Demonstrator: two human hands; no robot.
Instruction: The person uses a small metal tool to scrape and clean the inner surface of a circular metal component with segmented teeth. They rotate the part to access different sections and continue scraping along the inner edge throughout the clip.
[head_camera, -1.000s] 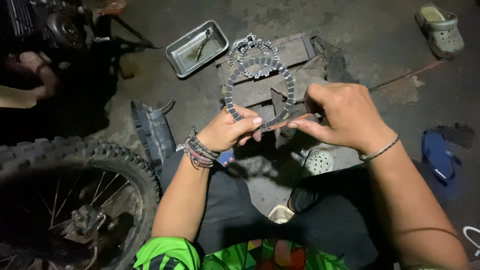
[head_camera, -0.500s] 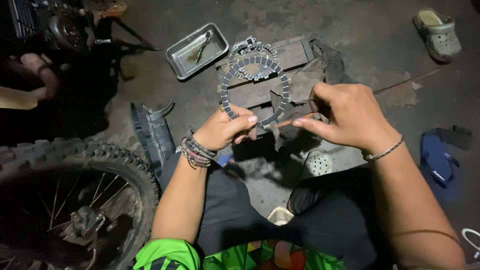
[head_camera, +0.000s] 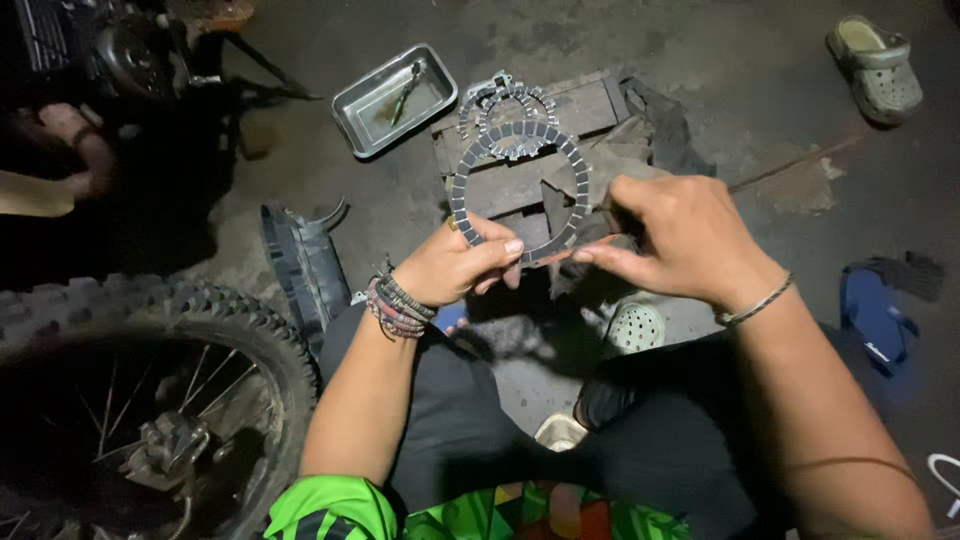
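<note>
- Starting at the far left, a knobby motorcycle wheel (head_camera: 130, 400) lies on the concrete floor (head_camera: 760, 90), with a black rubber strip (head_camera: 300, 265) just beside it.
- Further up, a metal tray (head_camera: 393, 98) sits on the floor with a small tool in it.
- Holding the ring's lower rim, the left hand (head_camera: 455, 265) pinches a flat segmented clutch ring (head_camera: 515, 190) between thumb and fingers.
- That ring is raised in the air before the person, above a wooden block (head_camera: 540, 150) where more rings (head_camera: 505, 100) of the same kind lie stacked.
- It looks thin, stiff and light; the padded segments could chip or be greasy, so an edge pinch seems safest.
- At the ring's lower right edge, the right hand (head_camera: 680, 240) is closed on the rim, fingers pressed to the plate; what else it may hold I cannot tell.
- Off to the right, a grey clog (head_camera: 875, 65) and a blue sandal (head_camera: 875, 315) lie well apart from the work.
</note>
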